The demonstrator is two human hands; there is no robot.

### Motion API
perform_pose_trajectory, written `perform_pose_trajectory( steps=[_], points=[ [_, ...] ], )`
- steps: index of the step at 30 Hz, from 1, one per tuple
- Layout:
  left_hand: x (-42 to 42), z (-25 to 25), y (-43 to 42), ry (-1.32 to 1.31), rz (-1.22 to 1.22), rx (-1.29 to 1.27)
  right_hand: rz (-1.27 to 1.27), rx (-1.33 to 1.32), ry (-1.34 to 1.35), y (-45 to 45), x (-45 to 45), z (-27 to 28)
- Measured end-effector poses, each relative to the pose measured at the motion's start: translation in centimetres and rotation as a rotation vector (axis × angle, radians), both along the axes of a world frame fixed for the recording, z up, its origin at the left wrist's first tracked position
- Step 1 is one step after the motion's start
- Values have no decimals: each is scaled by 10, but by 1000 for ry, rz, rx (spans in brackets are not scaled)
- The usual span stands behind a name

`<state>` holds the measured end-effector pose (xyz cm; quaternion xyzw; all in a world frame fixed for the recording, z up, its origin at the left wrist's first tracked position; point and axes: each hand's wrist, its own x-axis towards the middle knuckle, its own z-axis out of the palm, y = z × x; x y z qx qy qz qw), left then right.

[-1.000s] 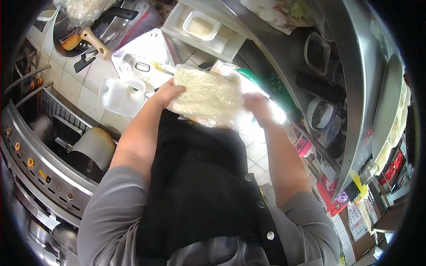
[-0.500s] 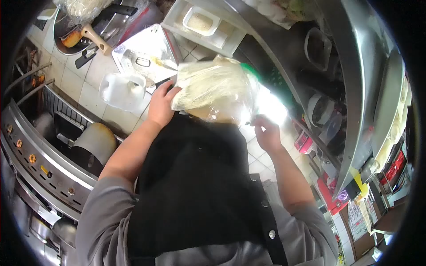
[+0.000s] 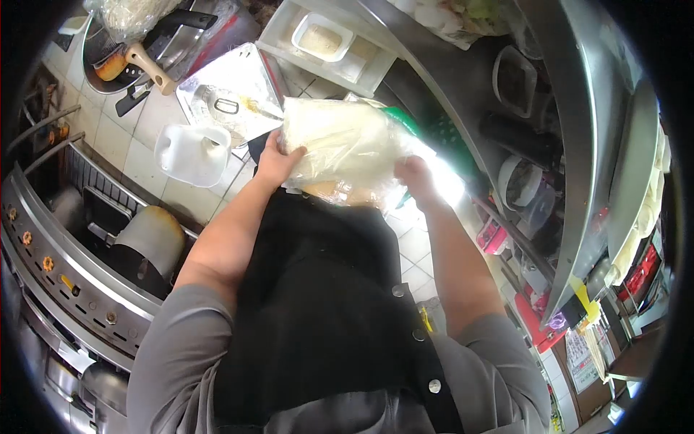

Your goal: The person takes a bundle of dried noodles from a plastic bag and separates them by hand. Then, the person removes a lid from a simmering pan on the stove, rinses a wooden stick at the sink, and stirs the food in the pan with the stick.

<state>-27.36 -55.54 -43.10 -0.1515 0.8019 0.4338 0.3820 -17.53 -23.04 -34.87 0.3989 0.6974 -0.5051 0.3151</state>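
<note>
A clear plastic bag with pale, flat contents [image 3: 343, 141] spans the space between my two hands, in front of the black apron. At its left edge, my left hand [image 3: 278, 160] grips it, thumb on top. My right hand [image 3: 418, 177] is closed on the bag's right edge, beside a bright glare that washes out part of the plastic. Something light brown shows through the bag's near side. A white plastic jug [image 3: 192, 155] stands left of my left hand, next to a metal lid [image 3: 230, 94] with a handle.
A stove [image 3: 94, 289] with knobs runs along the left. Pans with a wooden-handled tool [image 3: 152, 69] lie at the upper left. A white bin [image 3: 329, 43] holds a small tub [image 3: 322, 37]. A steel counter [image 3: 578, 145] curves along the right, above shelves with containers.
My right hand, apart from the bag's main part and lower half a second ago, has moved up and back onto its right edge. The bag now looks flatter, and my left thumb lies over it.
</note>
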Motion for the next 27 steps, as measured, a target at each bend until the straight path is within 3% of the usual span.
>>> perform_pose_trajectory(
  steps=[2, 5, 8, 12, 14, 17, 20, 21, 24, 27],
  points=[
    [-3, 5, -1, -93, -22, 192, -86, -208, 91, 0, -7, 14],
    [-12, 13, 0, -138, -23, 149, -534, -889, 206, 3, -10, 39],
    [-16, 4, -5, -257, 86, 260, -633, -885, -61, 7, -9, 27],
    [-27, -4, -8, -363, 303, 417, -454, -921, -119, 4, -5, -2],
    [-36, 4, -1, -407, 355, 436, -679, -935, 46, -2, -7, 3],
    [-44, 12, 4, -390, 215, 403, -991, -941, 274, -4, -8, 12],
    [-39, 11, 4, -347, 152, 404, -837, -758, 152, -1, 6, -14],
    [-39, 10, 5, -329, 146, 411, -667, -826, -4, 0, 3, -16],
    [-36, 9, 6, -335, 125, 478, -338, -732, -22, -18, -22, -2],
    [-39, 7, 4, -357, 26, 488, -296, -385, 50, -34, -34, -10]
  ],
)
